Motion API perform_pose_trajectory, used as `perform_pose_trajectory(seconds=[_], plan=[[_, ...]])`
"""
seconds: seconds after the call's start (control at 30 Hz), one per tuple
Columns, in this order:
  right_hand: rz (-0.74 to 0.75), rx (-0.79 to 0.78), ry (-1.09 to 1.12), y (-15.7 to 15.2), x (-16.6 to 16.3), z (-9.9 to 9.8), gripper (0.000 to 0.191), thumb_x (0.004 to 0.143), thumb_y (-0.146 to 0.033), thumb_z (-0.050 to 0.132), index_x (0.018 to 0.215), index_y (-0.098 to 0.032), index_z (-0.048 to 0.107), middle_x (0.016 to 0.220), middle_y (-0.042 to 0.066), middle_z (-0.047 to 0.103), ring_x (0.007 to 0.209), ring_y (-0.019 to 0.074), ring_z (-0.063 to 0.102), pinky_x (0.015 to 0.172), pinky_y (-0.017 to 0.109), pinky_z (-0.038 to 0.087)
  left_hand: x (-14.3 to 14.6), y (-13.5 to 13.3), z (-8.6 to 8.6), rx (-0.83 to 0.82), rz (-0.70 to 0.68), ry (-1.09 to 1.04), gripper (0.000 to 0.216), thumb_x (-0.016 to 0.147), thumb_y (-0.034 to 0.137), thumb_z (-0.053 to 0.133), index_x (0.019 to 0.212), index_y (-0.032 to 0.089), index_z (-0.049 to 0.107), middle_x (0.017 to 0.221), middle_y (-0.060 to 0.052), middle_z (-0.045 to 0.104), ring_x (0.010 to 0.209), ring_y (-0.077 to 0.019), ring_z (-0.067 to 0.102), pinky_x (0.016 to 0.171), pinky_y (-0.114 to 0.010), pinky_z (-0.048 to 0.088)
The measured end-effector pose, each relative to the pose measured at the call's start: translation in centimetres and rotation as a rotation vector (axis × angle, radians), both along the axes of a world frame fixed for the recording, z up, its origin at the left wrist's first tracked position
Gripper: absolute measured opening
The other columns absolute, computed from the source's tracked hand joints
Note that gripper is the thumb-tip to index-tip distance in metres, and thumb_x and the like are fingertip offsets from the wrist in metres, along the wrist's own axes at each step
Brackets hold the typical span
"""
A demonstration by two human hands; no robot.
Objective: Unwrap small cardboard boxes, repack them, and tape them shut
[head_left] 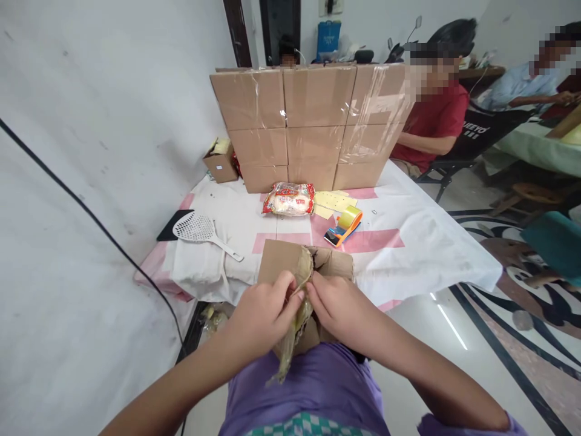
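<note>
A small cardboard box [281, 261] rests at the table's near edge, against my lap. A crumpled strip of old packing tape [297, 309] hangs from its top seam down over my purple shirt. My left hand [263, 316] is closed, pinching that tape with thumb and fingers. My right hand [338, 309] is closed too, its fingertips gripping the box flap right beside the tape. Both hands meet at the middle of the box.
On the pink-and-white tablecloth [431, 242] lie a tape dispenser [345, 227], a packet of food [289, 198], yellow sheets [333, 201] and a white slotted scoop [202, 232]. A wall of stacked boxes [313, 127] stands behind. Two seated people are at the right.
</note>
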State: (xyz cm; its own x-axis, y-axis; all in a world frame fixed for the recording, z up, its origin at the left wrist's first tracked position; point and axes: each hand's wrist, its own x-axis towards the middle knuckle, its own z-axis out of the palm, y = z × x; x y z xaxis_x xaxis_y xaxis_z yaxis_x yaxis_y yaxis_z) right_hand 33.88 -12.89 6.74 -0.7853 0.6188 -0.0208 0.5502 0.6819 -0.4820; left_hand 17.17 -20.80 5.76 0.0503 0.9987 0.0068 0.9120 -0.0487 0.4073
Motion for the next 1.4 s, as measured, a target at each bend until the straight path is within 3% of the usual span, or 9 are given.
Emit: perform_pose_trajectory(seconds=[0.17, 0.37, 0.47, 0.57, 0.67, 0.77, 0.97, 1.17, 1.4], plan=[[-0.039, 0.100, -0.049, 0.4, -0.8, -0.7, 0.028, 0.102, -0.026, 0.037, 0.086, -0.018, 0.057, 0.077, 0.008, 0.068, 0.069, 0.0199, 0.063, 0.061, 0.029, 0.031, 0.2, -0.2, -0.4, 0.026, 0.167, -0.193, 0.016, 0.101, 0.031, 0.033, 0.104, 0.022, 0.046, 0.077, -0.001, 0.066, 0.067, -0.0217, 0.064, 0.061, -0.030, 0.037], [-0.069, -0.054, 0.120, 0.5, 0.1, -1.6, 0.028, 0.100, -0.023, 0.037, 0.077, -0.018, 0.053, 0.073, 0.005, 0.065, 0.065, 0.0175, 0.061, 0.061, 0.028, 0.034, -0.3, -1.0, 0.5, 0.092, 0.300, -0.324, 0.018, 0.098, 0.029, 0.042, 0.114, 0.024, 0.044, 0.080, 0.001, 0.072, 0.074, -0.0215, 0.069, 0.064, -0.029, 0.040], [-0.066, -0.119, 0.172, 0.2, 0.3, -2.0, 0.033, 0.101, -0.025, 0.035, 0.074, -0.019, 0.052, 0.069, 0.004, 0.063, 0.062, 0.0164, 0.058, 0.060, 0.028, 0.035, -0.5, -1.1, 0.9, 0.030, 0.201, -0.299, 0.021, 0.098, 0.031, 0.040, 0.117, 0.024, 0.048, 0.085, 0.000, 0.072, 0.077, -0.0219, 0.069, 0.064, -0.029, 0.041], [-0.053, -0.139, 0.172, 0.0, -0.1, -1.9, 0.029, 0.100, -0.026, 0.040, 0.075, -0.019, 0.054, 0.073, 0.004, 0.064, 0.064, 0.0163, 0.059, 0.060, 0.028, 0.035, -0.8, -0.8, 0.9, -0.045, 0.073, -0.213, 0.034, 0.093, 0.046, 0.052, 0.120, 0.025, 0.051, 0.093, -0.002, 0.072, 0.081, -0.0246, 0.068, 0.064, -0.030, 0.042], [-0.127, -0.095, 0.180, 0.1, -1.1, -1.6, 0.023, 0.098, -0.032, 0.048, 0.081, -0.018, 0.056, 0.079, 0.005, 0.066, 0.067, 0.0168, 0.059, 0.059, 0.027, 0.033, -1.1, -0.4, 0.8, -0.032, 0.048, -0.157, 0.046, 0.088, 0.053, 0.058, 0.124, 0.024, 0.052, 0.102, -0.006, 0.071, 0.085, -0.0267, 0.068, 0.065, -0.031, 0.044], [-0.207, -0.061, 0.188, 1.0, -2.0, -1.5, 0.022, 0.097, -0.034, 0.051, 0.082, -0.018, 0.054, 0.073, 0.004, 0.063, 0.063, 0.0162, 0.056, 0.057, 0.027, 0.030, -1.5, 0.1, 0.8, 0.004, 0.045, -0.152, 0.039, 0.094, 0.044, 0.050, 0.128, 0.024, 0.050, 0.105, -0.008, 0.071, 0.087, -0.0254, 0.069, 0.071, -0.031, 0.047], [-0.108, -0.159, 0.254, 3.0, -2.8, -2.0, 0.011, 0.094, -0.024, 0.051, 0.085, -0.018, 0.051, 0.078, 0.004, 0.064, 0.071, 0.0164, 0.058, 0.060, 0.025, 0.034, -2.6, 0.8, 0.7, 0.019, 0.037, -0.165, 0.036, 0.094, 0.028, 0.046, 0.129, 0.023, 0.048, 0.096, -0.007, 0.072, 0.086, -0.0223, 0.068, 0.074, -0.030, 0.049], [-0.150, -0.011, 0.207, 3.3, -3.6, -1.2, 0.017, 0.095, -0.020, 0.045, 0.080, -0.017, 0.054, 0.080, 0.006, 0.067, 0.071, 0.0156, 0.059, 0.064, 0.025, 0.034, -2.4, 0.5, 1.7, 0.036, -0.003, -0.149, 0.033, 0.091, 0.023, 0.046, 0.124, 0.024, 0.051, 0.089, -0.003, 0.070, 0.079, -0.0202, 0.067, 0.072, -0.029, 0.047], [-0.060, 0.213, 0.056, 0.9, -3.2, 0.7, 0.016, 0.091, -0.012, 0.045, 0.091, -0.016, 0.060, 0.086, 0.009, 0.069, 0.076, 0.0202, 0.060, 0.063, 0.028, 0.031, -2.3, 0.9, 4.7, 0.118, 0.068, 0.022, 0.030, 0.086, 0.047, 0.061, 0.101, 0.021, 0.055, 0.082, -0.005, 0.069, 0.074, -0.0248, 0.065, 0.064, -0.032, 0.042]])
